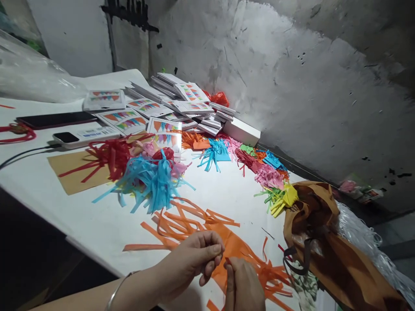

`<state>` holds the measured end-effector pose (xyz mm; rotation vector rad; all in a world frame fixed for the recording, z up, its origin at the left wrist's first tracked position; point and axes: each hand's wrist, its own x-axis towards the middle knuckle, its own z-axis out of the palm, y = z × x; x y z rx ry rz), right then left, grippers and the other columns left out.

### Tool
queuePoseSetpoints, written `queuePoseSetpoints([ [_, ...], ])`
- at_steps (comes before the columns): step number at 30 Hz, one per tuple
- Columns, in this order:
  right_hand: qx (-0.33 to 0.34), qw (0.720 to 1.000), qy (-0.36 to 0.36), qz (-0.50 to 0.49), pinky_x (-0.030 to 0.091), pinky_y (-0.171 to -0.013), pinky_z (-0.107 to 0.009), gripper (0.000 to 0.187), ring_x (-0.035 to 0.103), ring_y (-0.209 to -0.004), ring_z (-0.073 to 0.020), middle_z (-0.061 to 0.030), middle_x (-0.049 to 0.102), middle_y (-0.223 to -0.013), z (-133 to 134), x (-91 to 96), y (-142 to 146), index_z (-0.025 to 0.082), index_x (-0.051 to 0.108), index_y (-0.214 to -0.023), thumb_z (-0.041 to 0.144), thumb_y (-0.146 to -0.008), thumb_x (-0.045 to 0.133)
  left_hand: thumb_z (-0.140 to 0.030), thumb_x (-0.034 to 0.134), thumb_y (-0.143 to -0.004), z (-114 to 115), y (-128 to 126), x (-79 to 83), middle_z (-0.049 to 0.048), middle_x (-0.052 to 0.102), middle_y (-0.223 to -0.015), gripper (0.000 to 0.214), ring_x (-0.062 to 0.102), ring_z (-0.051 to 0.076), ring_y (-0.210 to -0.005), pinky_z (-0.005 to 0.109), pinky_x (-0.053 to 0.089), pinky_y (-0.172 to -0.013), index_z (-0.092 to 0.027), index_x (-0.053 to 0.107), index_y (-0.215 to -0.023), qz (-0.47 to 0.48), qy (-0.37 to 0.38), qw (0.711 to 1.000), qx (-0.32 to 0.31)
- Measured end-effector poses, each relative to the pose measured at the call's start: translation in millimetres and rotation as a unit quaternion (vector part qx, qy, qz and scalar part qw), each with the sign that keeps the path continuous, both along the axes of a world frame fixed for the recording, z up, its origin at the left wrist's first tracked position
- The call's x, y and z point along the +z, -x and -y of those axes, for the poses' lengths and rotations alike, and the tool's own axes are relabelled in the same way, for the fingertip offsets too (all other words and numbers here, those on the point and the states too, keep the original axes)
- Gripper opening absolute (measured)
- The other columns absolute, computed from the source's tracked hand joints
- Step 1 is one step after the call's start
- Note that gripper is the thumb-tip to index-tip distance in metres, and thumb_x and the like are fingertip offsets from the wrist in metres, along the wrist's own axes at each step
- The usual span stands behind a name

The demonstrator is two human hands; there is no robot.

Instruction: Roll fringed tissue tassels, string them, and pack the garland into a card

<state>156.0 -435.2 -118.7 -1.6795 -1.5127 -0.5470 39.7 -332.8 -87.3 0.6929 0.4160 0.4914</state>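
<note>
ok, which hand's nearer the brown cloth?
Right. The right hand is left of the brown cloth, orange fringe between them; the left hand is farther left.

Cool, whitish light, seemingly from above, falls strongest on the white table (214, 183) and a patch of the grey wall (246, 47), which dims toward the upper right corner. Below the table's near edge, the lower left is almost black. A soft shadow lies on the table under the left hand (197, 255). Glare streaks the clear plastic (32, 71) on the left, and the bangle (116, 288) glints. The wide view stretches the edges and slants the wall's lines. Fine print on the boxes (105, 99) looks smeared.
</note>
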Motion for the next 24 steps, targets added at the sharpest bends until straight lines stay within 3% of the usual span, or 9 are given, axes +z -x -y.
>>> queuePoseSetpoints([
  [7, 0.052, 0.997, 0.048, 0.027, 0.038, -0.061, -0.031, 0.021, 0.055, -0.060, -0.0185, -0.0016, 0.059, -0.069, -3.8, 1.2, -5.6, 0.022, 0.056, -0.095, 0.023, -0.105, 0.037, -0.046, 0.084, -0.074, -5.0, 2.4, -3.2, -0.0045, 0.055, -0.056, 0.040, 0.042, 0.004, -0.041, 0.013, 0.037, -0.036, -0.013, 0.062, -0.078, -0.014, -0.082, 0.997, -0.007],
  [15, 0.110, 0.984, 0.092, 0.109, 0.037, -0.064, -0.032, 0.022, 0.054, -0.059, -0.0180, -0.0004, 0.057, -0.069, -2.4, 17.6, -19.7, 0.021, 0.055, -0.098, 0.017, -0.103, 0.034, -0.061, 0.073, -0.078, -8.5, 8.8, -0.9, -0.0044, 0.052, -0.062, 0.050, 0.045, 0.005, -0.046, 0.015, 0.039, -0.038, -0.013, 0.061, -0.081, -0.052, -0.217, 0.974, -0.023],
  [24, 0.145, 0.969, 0.146, 0.135, 0.037, -0.060, -0.030, 0.025, 0.047, -0.054, -0.0159, 0.0021, 0.051, -0.064, -0.7, 29.7, -28.8, 0.023, 0.049, -0.085, 0.014, -0.100, 0.033, -0.056, 0.064, -0.086, -6.8, 11.6, 0.1, -0.0039, 0.052, -0.062, 0.043, 0.045, 0.007, -0.046, 0.015, 0.035, -0.039, -0.015, 0.058, -0.078, -0.084, -0.296, 0.950, -0.053],
])
